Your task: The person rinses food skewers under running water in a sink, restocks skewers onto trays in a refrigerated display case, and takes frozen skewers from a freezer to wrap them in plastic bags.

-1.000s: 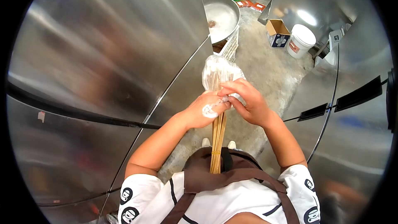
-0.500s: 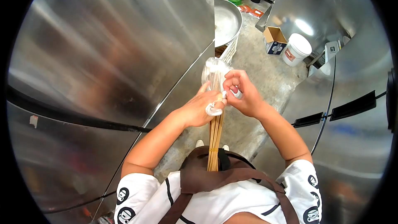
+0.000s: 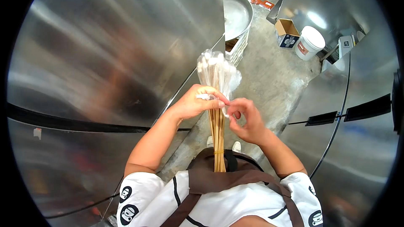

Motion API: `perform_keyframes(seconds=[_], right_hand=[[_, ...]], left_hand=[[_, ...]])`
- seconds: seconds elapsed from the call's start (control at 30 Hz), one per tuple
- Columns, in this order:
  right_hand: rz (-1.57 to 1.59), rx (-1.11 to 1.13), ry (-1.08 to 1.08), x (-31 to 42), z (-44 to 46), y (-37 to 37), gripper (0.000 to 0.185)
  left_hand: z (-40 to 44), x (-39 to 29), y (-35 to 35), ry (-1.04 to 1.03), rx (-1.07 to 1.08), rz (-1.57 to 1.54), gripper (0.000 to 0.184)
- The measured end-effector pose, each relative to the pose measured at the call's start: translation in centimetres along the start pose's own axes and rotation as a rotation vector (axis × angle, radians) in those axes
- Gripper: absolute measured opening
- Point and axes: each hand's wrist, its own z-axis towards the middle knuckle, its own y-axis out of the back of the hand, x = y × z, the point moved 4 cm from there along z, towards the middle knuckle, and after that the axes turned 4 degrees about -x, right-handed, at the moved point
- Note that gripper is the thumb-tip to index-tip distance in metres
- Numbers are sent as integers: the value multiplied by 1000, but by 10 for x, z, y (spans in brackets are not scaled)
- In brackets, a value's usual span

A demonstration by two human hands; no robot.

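Note:
A bundle of thin wooden skewers (image 3: 217, 132) stretches away from my apron, with a yellow band around its near end. A clear plastic bag (image 3: 215, 70) covers the far end, with whitish pieces inside that I cannot make out. My left hand (image 3: 195, 103) is closed on gathered plastic at the bag's mouth, thumb and forefinger pressed over the skewers. Just right of the bundle, my right hand (image 3: 246, 120) pinches a twisted end of the same bag. The two hands' fingertips nearly meet.
Steel doors (image 3: 122, 59) rise on the left, and steel cabinets with black handles (image 3: 368, 107) on the right. Ahead are a large round metal pan (image 3: 237, 14) above a white crate (image 3: 239, 49), an open cardboard box (image 3: 287, 32) and a white bucket (image 3: 310, 43) on the concrete floor.
My left hand has turned and shifted left, uncovering more of the bag. My right hand has moved down and nearer to me, drawing the plastic end along. The camera view has shifted slightly.

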Motion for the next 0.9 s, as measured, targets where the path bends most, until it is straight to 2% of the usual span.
perform_keyframes(seconds=[0.03,0.1,0.17,0.2,0.23,0.3,0.33,0.37,0.43,0.47,0.57,0.77,0.83,0.87,0.9], right_hand=[[-209,103,196,6,-1,-2,46],[-194,99,222,6,5,4,48],[-95,-156,260,16,20,17,48],[-135,-145,319,24,34,18,44],[-138,-149,314,25,45,20,44],[-125,176,80,17,66,15,40],[-96,305,-41,18,73,17,37],[-99,304,-36,28,81,21,37],[14,439,-231,39,87,21,41],[10,441,-233,40,88,23,41],[48,500,-132,45,89,25,44],[-204,460,71,67,90,20,43],[-508,397,389,79,88,10,36],[-625,291,491,89,85,7,32],[-626,293,494,96,85,7,32]], left_hand=[[-1,-5,-1,-63,-10,9,15],[-4,-11,-10,-46,-72,70,11],[-10,-32,-22,-480,-142,555,11],[-13,-44,-28,-621,-157,717,13],[-13,-44,-29,-621,-150,714,13],[-19,-55,-32,-960,-330,1016,13],[-21,-57,-33,-1088,-439,1039,14],[-20,-55,-34,-1093,-440,1041,14],[-26,-55,-33,-1176,-547,985,14],[-25,-54,-35,-1178,-551,980,14],[-27,-53,-36,-1244,-644,881,14],[-35,-63,-39,-1264,-622,826,16],[-40,-72,-35,-1225,-653,706,17],[-40,-69,-34,-1209,-634,697,15],[-43,-73,-32,-1211,-637,697,15]])
